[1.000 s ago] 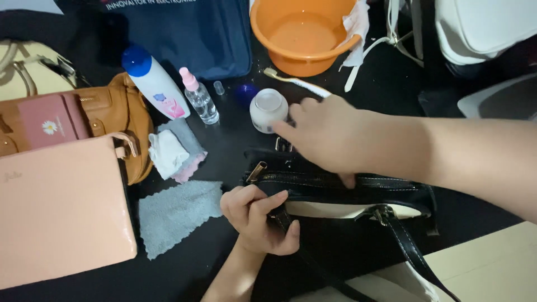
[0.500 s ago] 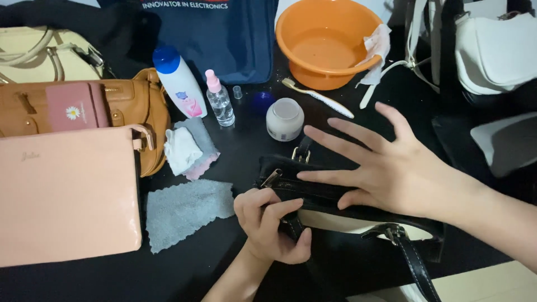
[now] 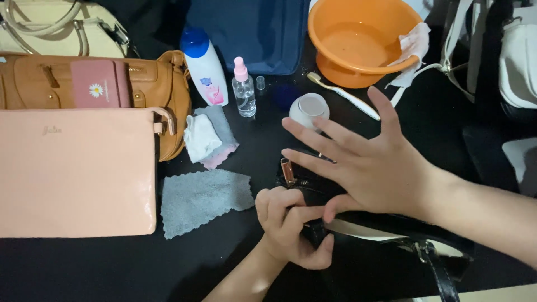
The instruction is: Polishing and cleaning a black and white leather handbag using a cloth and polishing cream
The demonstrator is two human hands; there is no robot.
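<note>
Head: left hand (image 3: 291,229) grips black bag (image 3: 358,223), right hand (image 3: 369,162) splayed above

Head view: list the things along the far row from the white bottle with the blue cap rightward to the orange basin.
White bottle with blue cap → small clear spray bottle → tiny clear cap → toothbrush → orange basin.

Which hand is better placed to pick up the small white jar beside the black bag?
Probably the right hand: it is open, fingers spread, fingertips close to the white jar. The left hand is curled on the black bag, nearer the person and farther from the jar.
</note>
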